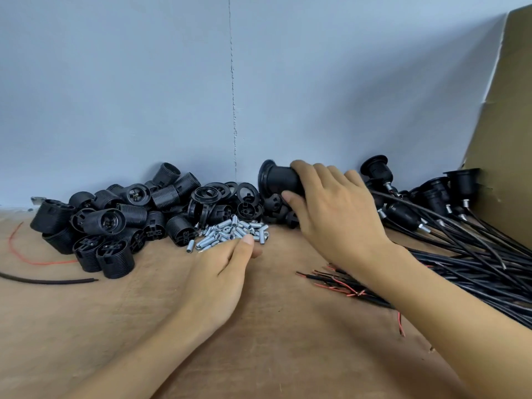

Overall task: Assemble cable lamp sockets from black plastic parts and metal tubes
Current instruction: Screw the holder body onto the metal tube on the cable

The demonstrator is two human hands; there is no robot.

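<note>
Forearms run off the bottom edge. Left hand (221,272) sits at the near edge of the metal tubes pile (233,230), fingers curled under, so can't tell if it's got one. Right of the pile and further back, right hand (325,214) wraps thumb and fingers round a black flanged socket shell (277,178), one end hidden by the palm.

Socket shells (115,217) left, metal tubes (233,230) centre, cabled sockets (437,203) right, on table (144,326).
</note>
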